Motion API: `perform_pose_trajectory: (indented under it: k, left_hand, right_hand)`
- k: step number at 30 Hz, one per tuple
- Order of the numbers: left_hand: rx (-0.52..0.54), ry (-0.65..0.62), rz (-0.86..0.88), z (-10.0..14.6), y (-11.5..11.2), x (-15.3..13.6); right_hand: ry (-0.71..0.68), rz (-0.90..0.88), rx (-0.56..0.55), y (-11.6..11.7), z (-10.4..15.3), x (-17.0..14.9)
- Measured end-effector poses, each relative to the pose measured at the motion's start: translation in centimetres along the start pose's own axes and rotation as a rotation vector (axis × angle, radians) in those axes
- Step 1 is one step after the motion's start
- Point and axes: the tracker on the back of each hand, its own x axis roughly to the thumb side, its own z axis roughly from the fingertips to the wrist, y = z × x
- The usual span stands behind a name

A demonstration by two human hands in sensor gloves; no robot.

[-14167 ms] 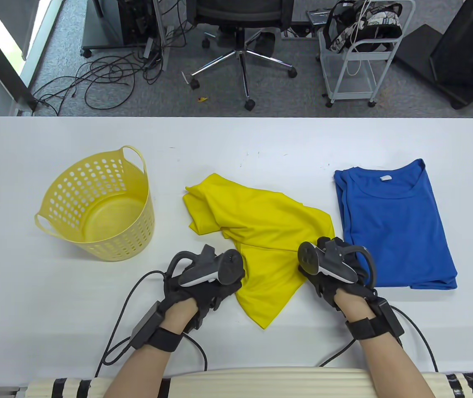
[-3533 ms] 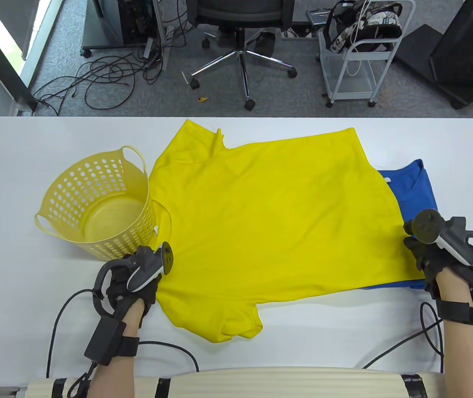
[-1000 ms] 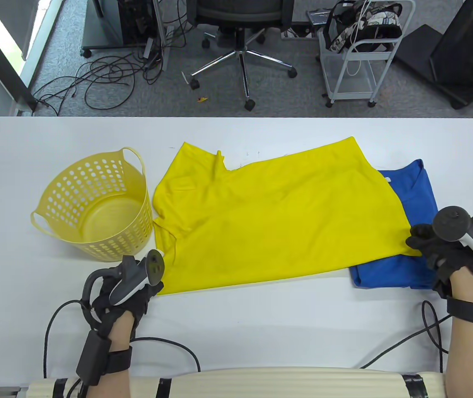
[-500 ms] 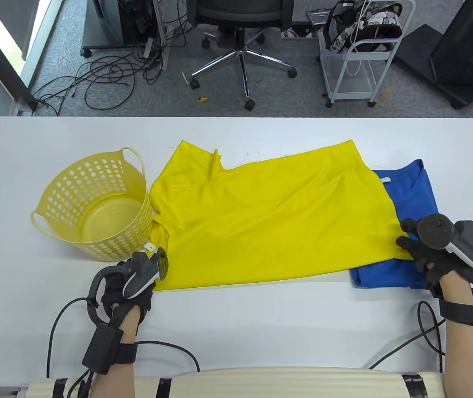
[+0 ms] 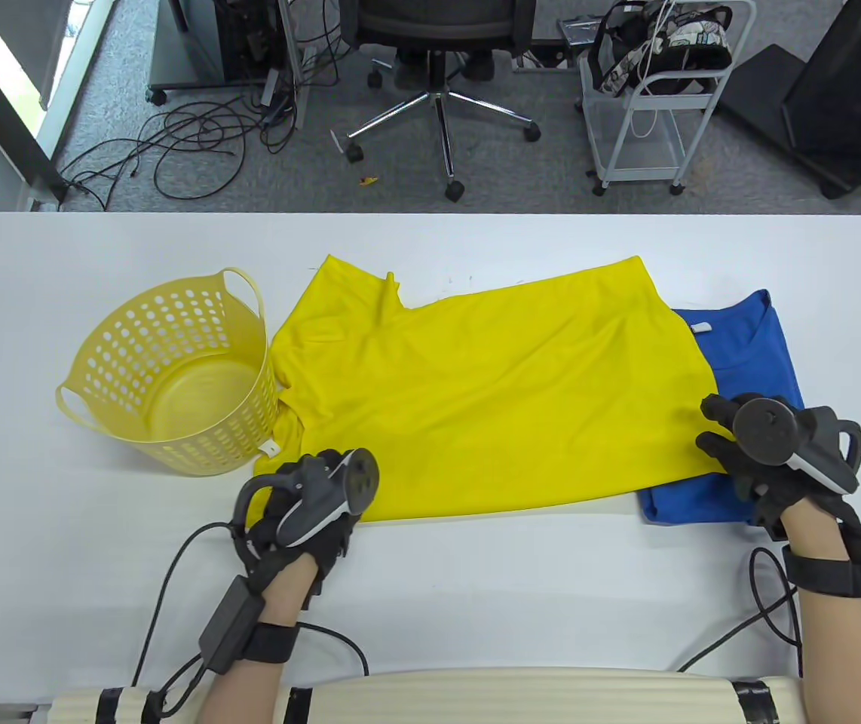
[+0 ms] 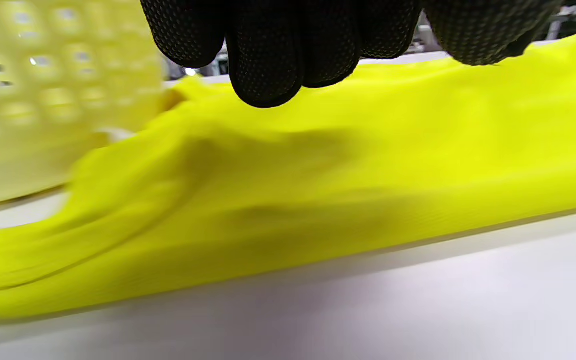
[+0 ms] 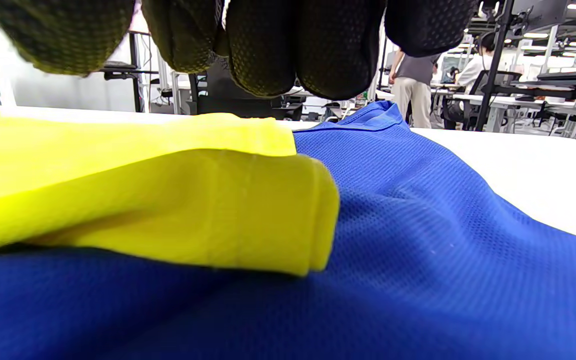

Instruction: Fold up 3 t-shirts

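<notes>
A yellow perforated basket stands upright on the white tabletop, left of the yellow t-shirt, with the shirt's collar end just beside its wall. A small white tag shows at the shirt's edge nearest the basket.

The yellow t-shirt lies folded lengthwise across the middle of the tabletop, its fold running along the near edge. The left hand sits at the near left corner of the yellow t-shirt; in the left wrist view its gloved fingertips hang just above the cloth with nothing between them, loosely curled and apart from the fabric.

The right end of the yellow t-shirt overlaps the blue t-shirt, which lies folded on the tabletop with its neckline on the far side. The right hand is over the yellow t-shirt's near right corner, above the blue one. In the right wrist view its fingertips hang clear above the yellow hem, which rests doubled on the blue cloth; the hand grips nothing there and looks relaxed.

Beyond the yellow t-shirt, off the tabletop, stand an office chair and a white cart.
</notes>
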Motion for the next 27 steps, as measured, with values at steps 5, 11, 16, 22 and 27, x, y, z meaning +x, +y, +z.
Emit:
perform_pose_trajectory:
  k: [5, 11, 16, 22, 27]
  left_hand:
    - [-0.042, -0.112, 0.030, -2.4, 1.0, 8.4]
    - [-0.044, -0.147, -0.079, -4.5, -0.3, 14.1]
    - [-0.038, -0.180, -0.149, -4.6, -2.4, 16.1]
    - [-0.082, -0.124, -0.190, -4.7, -2.8, 16.7]
    - [-0.034, -0.127, -0.225, -4.1, -2.8, 17.3]
  right_hand:
    - [-0.013, -0.006, 0.005, 0.2, 0.1, 0.2]
    - [-0.023, -0.017, 0.009, 0.3, 0.2, 0.3]
    - [-0.023, -0.026, 0.000, 0.3, 0.3, 0.3]
    - [-0.029, -0.028, -0.009, 0.3, 0.2, 0.3]
    - [-0.020, -0.024, 0.009, 0.5, 0.1, 0.2]
